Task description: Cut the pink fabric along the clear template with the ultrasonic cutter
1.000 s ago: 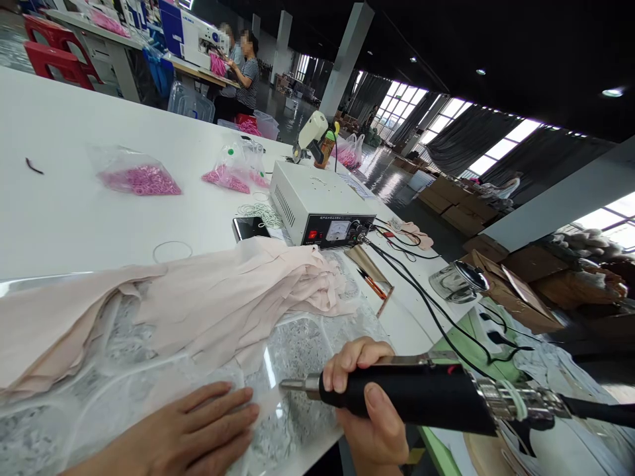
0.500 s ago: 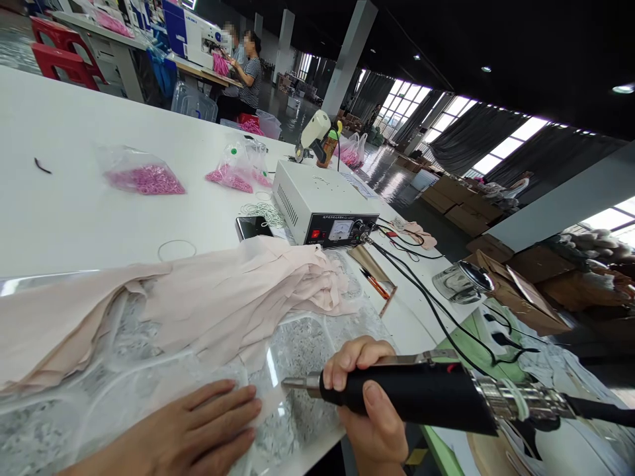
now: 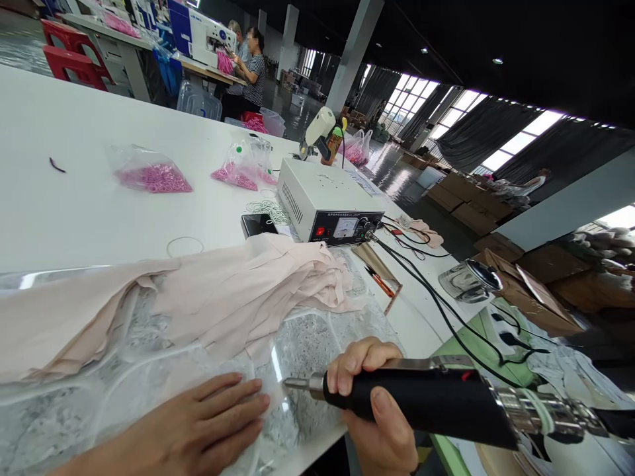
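Observation:
My left hand [image 3: 213, 416] lies flat with its fingers stretched out on the marble-patterned mat [image 3: 302, 337]. A thin pale, see-through piece of material [image 3: 183, 377] shows beneath and around it. In my right hand [image 3: 372, 403] is a black handheld ultrasonic tool [image 3: 417, 396], fingers wrapped round its body. Its pointed metal tip points left, close to my left fingertips and low over the mat; whether it touches cannot be made out. Beyond both hands lies a heap of pale pink fabric pieces [image 3: 258, 277].
A white control box [image 3: 327, 192] stands behind the fabric, black cables [image 3: 426, 284] running from it to the right. Nearby are a phone [image 3: 258, 225], bags of pink loops [image 3: 153, 177], orange-handled tools [image 3: 380, 281] and a glass jar [image 3: 469, 281]. Two people sit at a sewing machine [image 3: 206, 36].
The view has turned slightly, so the scene sits a little farther right. Both hands keep nearly the same pose, and the tool's tip stays beside my left fingers.

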A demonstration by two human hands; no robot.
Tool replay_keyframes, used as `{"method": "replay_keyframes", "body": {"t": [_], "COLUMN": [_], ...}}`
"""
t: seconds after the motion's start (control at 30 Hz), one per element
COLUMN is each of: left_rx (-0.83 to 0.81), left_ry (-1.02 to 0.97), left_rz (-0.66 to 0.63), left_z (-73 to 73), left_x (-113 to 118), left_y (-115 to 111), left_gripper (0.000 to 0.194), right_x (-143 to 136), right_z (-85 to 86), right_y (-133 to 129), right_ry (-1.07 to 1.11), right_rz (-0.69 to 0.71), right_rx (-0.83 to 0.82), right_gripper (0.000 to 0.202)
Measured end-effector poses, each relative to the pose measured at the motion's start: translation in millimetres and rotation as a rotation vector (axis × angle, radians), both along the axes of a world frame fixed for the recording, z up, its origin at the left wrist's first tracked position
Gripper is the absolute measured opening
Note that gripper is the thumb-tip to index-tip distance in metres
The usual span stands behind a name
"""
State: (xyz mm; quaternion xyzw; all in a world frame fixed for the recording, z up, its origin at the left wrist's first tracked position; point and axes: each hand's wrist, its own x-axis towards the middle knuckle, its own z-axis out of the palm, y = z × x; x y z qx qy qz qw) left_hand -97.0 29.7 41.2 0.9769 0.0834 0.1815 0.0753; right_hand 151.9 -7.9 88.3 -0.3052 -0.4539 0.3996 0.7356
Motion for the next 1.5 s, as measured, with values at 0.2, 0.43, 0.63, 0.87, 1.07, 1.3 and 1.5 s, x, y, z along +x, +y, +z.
{"method": "replay_keyframes", "body": {"t": [0.2, 0.43, 0.63, 0.87, 1.07, 1.3, 1.5], "left_rx": [0.110, -0.072, 0.075, 0.066, 0.125, 0.021, 0.042], "left_ry": [0.027, -0.034, 0.036, 0.001, 0.075, 0.028, 0.105], "left_rz": [-0.016, 0.017, -0.016, 0.001, -0.012, -0.021, -0.022], "left_z": [2.4, -0.6, 0.4, 1.2, 4.7, 7.6, 1.7], "left_x": [-0.3, -0.8, -0.8, -0.5, -0.7, 0.6, -1.7], "left_y": [0.5, -0.6, -0.7, -1.0, -0.3, 1.1, 0.1], "left_gripper": [0.068, 0.065, 0.070, 0.069, 0.068, 0.068, 0.071], "right_x": [-2.5, -1.0, -2.7, -10.9, -12.8, -13.7, -12.6], "right_z": [-1.0, -4.3, -1.9, 0.0, -4.2, -4.5, -1.5], "right_y": [-0.9, 1.6, 0.7, -1.7, -2.2, -1.0, -3.1], "right_ry": [-0.006, -0.006, -0.001, -0.011, -0.043, -0.062, -0.057], "right_rz": [0.013, -0.001, -0.001, 0.075, 0.070, 0.070, 0.060], "right_rx": [-0.009, 0.001, -0.008, -0.004, -0.017, -0.020, -0.042], "right_gripper": [0.012, 0.012, 0.013, 0.014, 0.013, 0.011, 0.013]}}
